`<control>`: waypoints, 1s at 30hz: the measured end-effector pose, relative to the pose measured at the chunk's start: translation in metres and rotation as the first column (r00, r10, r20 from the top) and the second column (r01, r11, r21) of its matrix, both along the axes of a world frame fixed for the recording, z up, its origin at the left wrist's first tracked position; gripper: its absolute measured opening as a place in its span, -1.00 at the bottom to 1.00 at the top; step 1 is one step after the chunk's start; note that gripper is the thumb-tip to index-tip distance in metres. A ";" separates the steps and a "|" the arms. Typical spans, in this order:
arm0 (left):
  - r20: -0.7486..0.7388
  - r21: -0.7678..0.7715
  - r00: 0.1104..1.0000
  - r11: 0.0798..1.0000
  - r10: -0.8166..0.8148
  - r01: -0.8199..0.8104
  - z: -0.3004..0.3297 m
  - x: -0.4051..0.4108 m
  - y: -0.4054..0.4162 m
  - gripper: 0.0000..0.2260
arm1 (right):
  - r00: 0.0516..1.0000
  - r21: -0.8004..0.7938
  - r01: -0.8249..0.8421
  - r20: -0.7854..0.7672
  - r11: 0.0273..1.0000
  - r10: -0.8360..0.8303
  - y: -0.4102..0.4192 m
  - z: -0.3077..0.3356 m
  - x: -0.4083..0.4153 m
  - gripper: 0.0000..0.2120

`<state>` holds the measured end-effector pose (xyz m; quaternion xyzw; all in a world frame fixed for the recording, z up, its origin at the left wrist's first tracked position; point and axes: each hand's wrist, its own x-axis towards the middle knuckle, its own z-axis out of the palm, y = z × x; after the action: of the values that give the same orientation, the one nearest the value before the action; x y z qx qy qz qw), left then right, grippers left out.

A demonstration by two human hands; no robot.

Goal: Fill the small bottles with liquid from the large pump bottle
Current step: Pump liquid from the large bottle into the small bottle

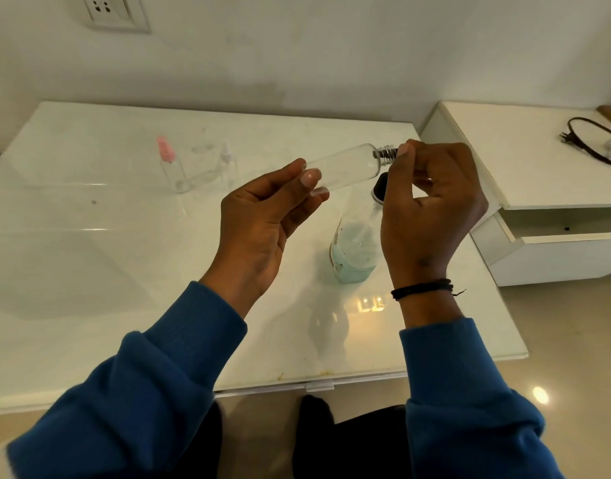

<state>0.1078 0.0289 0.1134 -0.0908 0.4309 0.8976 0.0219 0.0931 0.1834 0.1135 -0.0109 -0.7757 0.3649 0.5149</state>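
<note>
A small clear bottle (pixel 345 167) lies sideways in the air above the table, its threaded neck pointing right with no cap on it. My left hand (pixel 269 223) holds its base end between thumb and fingertips. My right hand (pixel 431 209) has its fingers curled at the threaded neck; whether it holds a cap is hidden. Below my right hand stands the large pump bottle (pixel 354 250), with pale blue liquid in its lower part and a dark pump head partly hidden by my hand.
A clear small bottle with a pink cap (pixel 171 164) and other clear small bottles (pixel 224 167) stand at the back of the white glass table (pixel 89 271). To the right is a white cabinet (pixel 539 188) with a dark cable (pixel 590 140) on it.
</note>
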 end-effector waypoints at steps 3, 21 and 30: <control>0.005 -0.001 1.000 1.000 0.006 -0.006 0.000 0.001 0.000 -0.60 | 1.000 -0.010 -0.007 -0.008 1.000 0.006 -0.002 -0.003 0.002 -0.83; -0.006 0.008 1.000 1.000 -0.008 0.008 0.001 0.002 0.000 -0.58 | 1.000 -0.008 0.012 0.004 1.000 -0.012 -0.001 0.004 0.000 -0.81; 0.012 0.007 1.000 1.000 -0.015 0.015 0.000 0.003 0.002 -0.61 | 1.000 -0.021 0.015 0.019 1.000 -0.015 0.000 0.005 0.000 -0.81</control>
<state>0.1105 0.0306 0.1136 -0.0930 0.4284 0.8982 0.0316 0.0935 0.1838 0.1184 -0.0258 -0.7764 0.3693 0.5102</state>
